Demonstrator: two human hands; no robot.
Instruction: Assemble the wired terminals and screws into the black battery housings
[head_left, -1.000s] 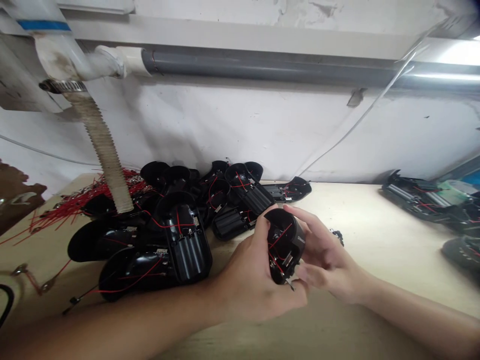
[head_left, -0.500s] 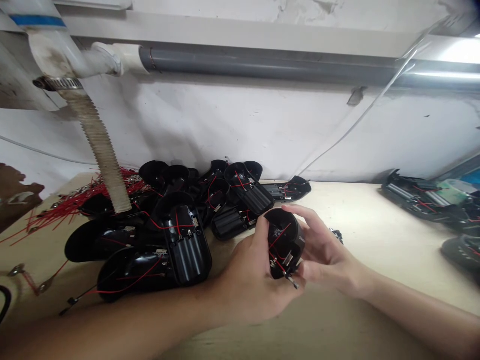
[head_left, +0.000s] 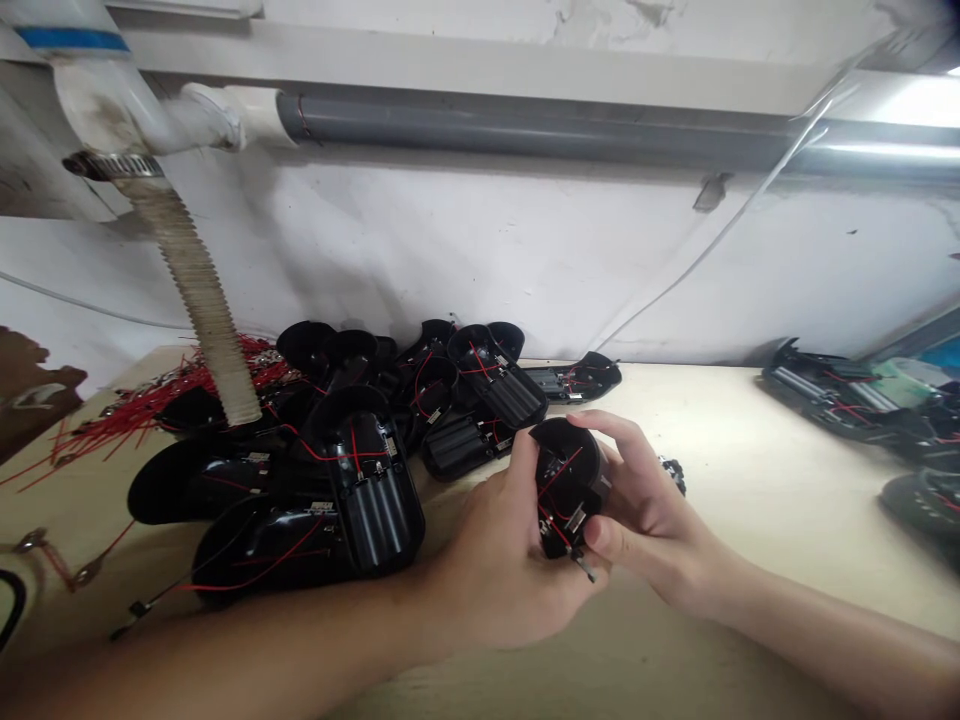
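Both hands hold a round black plastic housing (head_left: 564, 490) with thin red wires and small metal contacts inside its open face. My left hand (head_left: 510, 570) grips it from below and the left side. My right hand (head_left: 645, 510) holds its right side, with the thumb near the lower edge and the fingers over the top. A short metal-tipped wire end sticks out below the housing. Just behind my left forearm lies a heap of similar black housings (head_left: 373, 495) with battery-holder ribs and red wires.
The pale wooden bench (head_left: 735, 440) runs along a white wall. Red wire bundles (head_left: 150, 400) lie at the left, under a corrugated hose (head_left: 199, 290). More black housings (head_left: 832, 400) sit at the far right, a small black part (head_left: 673, 475) lies beside my right hand, and a grey pipe (head_left: 525, 125) crosses above.
My right thumb has shifted onto the housing's lower edge, and the housing has turned slightly between my hands. The view has tipped a little.
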